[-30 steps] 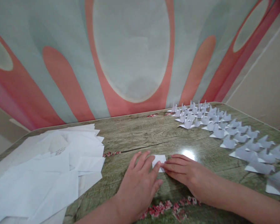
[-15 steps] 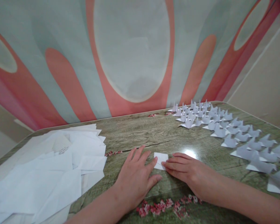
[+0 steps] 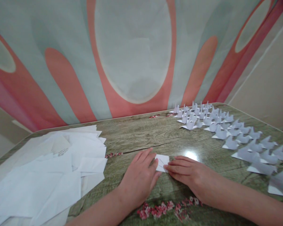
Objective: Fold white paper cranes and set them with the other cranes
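A small folded white paper square lies on the table in front of me, with crease lines showing on its face. My left hand is at its left edge, fingers drawn together and fingertips on the paper, the thumb just below. From the other side, my right hand presses its joined fingertips on the paper's right edge; the right thumb is hidden beneath the hand.
White paper sheets are piled loosely on the left of the wood-patterned table. Several folded white paper birds stand in rows on the right. A painted backdrop rises behind the table's far edge.
My left hand's spread fingers have come together and closed in at the paper's left edge. My right hand stays almost where it was, at the right edge.
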Available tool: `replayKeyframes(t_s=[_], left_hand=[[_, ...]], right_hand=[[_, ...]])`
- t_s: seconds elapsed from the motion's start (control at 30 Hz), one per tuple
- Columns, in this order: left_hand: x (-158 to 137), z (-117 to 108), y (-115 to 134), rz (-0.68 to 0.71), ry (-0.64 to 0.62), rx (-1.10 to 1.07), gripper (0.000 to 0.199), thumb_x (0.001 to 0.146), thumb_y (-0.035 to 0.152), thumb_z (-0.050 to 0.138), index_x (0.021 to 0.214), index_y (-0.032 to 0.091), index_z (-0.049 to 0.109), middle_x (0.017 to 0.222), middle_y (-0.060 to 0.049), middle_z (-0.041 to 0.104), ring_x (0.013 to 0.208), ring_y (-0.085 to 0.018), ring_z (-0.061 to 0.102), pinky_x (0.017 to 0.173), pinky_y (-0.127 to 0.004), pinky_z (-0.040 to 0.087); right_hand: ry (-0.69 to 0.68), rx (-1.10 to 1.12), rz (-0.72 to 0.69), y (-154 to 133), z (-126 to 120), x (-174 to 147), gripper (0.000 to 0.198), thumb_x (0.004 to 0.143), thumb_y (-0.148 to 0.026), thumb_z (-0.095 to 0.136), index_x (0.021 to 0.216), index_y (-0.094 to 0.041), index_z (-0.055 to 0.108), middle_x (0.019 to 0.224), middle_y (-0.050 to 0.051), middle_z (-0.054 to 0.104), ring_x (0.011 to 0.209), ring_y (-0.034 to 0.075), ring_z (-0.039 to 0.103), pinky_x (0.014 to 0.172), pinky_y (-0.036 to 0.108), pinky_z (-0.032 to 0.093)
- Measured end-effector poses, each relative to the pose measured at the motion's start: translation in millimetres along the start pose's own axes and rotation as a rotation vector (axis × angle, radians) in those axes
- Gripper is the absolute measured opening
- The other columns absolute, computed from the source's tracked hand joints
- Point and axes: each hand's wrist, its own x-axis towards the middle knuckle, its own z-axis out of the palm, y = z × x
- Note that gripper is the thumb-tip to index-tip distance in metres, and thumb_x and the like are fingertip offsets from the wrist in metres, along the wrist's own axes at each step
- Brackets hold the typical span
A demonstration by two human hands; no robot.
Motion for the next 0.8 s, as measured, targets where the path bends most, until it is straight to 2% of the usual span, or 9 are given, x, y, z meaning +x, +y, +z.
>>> replayKeyframes(t_s=[0.17, 0.27, 0.37, 0.5, 0.6, 0.7, 0.8], left_hand=[[1.4, 10.7, -7.5, 0.094, 0.103, -0.066, 0.028, 0.088, 0.027, 0.048, 0.111, 0.014, 0.057, 0.118, -0.006, 0.058, 0.121, -0.021, 0.042, 0.104, -0.039, 0.032], [0.7, 10.2, -8.3, 0.076, 0.121, -0.097, 0.026, 0.087, 0.028, 0.051, 0.108, 0.016, 0.058, 0.114, -0.006, 0.060, 0.114, -0.021, 0.048, 0.101, -0.039, 0.035], [1.0, 9.3, -8.4, 0.030, 0.115, -0.142, 0.025, 0.086, 0.029, 0.052, 0.107, 0.018, 0.058, 0.111, -0.006, 0.061, 0.106, -0.021, 0.052, 0.096, -0.039, 0.039], [3.8, 12.9, -11.2, -0.048, 0.132, -0.208, 0.045, 0.084, 0.035, 0.054, 0.125, 0.018, 0.045, 0.124, -0.008, 0.053, 0.116, -0.023, 0.045, 0.100, -0.042, 0.035], [6.2, 15.9, -13.3, -0.043, 0.104, -0.239, 0.058, 0.082, 0.036, 0.058, 0.132, 0.019, 0.035, 0.131, -0.009, 0.047, 0.123, -0.023, 0.038, 0.103, -0.044, 0.031], [7.3, 15.6, -13.9, -0.015, 0.076, -0.279, 0.055, 0.082, 0.033, 0.059, 0.131, 0.021, 0.036, 0.128, -0.008, 0.049, 0.121, -0.022, 0.040, 0.103, -0.043, 0.031], [7.3, 13.2, -13.1, -0.020, 0.087, -0.349, 0.056, 0.080, 0.031, 0.061, 0.130, 0.021, 0.037, 0.123, -0.008, 0.051, 0.116, -0.021, 0.043, 0.101, -0.041, 0.034]], right_hand=[[0.136, 0.092, 0.032, -1.2, -0.4, 1.1, 0.039, 0.080, -0.003, 0.041, 0.109, -0.016, 0.063, 0.114, 0.008, 0.063, 0.107, 0.018, 0.054, 0.096, 0.037, 0.041], [0.200, 0.165, 0.057, -0.5, 1.0, 1.3, 0.040, 0.076, -0.002, 0.045, 0.107, -0.019, 0.063, 0.109, 0.006, 0.065, 0.103, 0.018, 0.055, 0.092, 0.038, 0.043], [0.273, 0.212, 0.076, 0.0, 4.6, 3.1, 0.033, 0.079, -0.007, 0.049, 0.105, -0.021, 0.063, 0.102, 0.005, 0.066, 0.096, 0.018, 0.058, 0.085, 0.037, 0.045], [0.348, 0.239, 0.114, 1.1, 10.6, 6.1, 0.023, 0.082, -0.015, 0.052, 0.101, -0.022, 0.064, 0.096, 0.005, 0.066, 0.091, 0.017, 0.059, 0.080, 0.035, 0.047], [0.402, 0.280, 0.209, 3.0, 13.8, 7.0, 0.017, 0.082, -0.017, 0.054, 0.095, -0.022, 0.063, 0.098, 0.006, 0.063, 0.092, 0.017, 0.057, 0.081, 0.034, 0.046], [0.421, 0.311, 0.339, 4.9, 14.5, 7.4, 0.014, 0.080, -0.019, 0.058, 0.093, -0.021, 0.060, 0.101, 0.006, 0.059, 0.095, 0.018, 0.054, 0.083, 0.035, 0.044], [0.392, 0.299, 0.416, 5.4, 13.8, 8.7, 0.022, 0.077, -0.023, 0.061, 0.098, -0.019, 0.055, 0.102, 0.007, 0.057, 0.097, 0.021, 0.052, 0.084, 0.038, 0.043]])
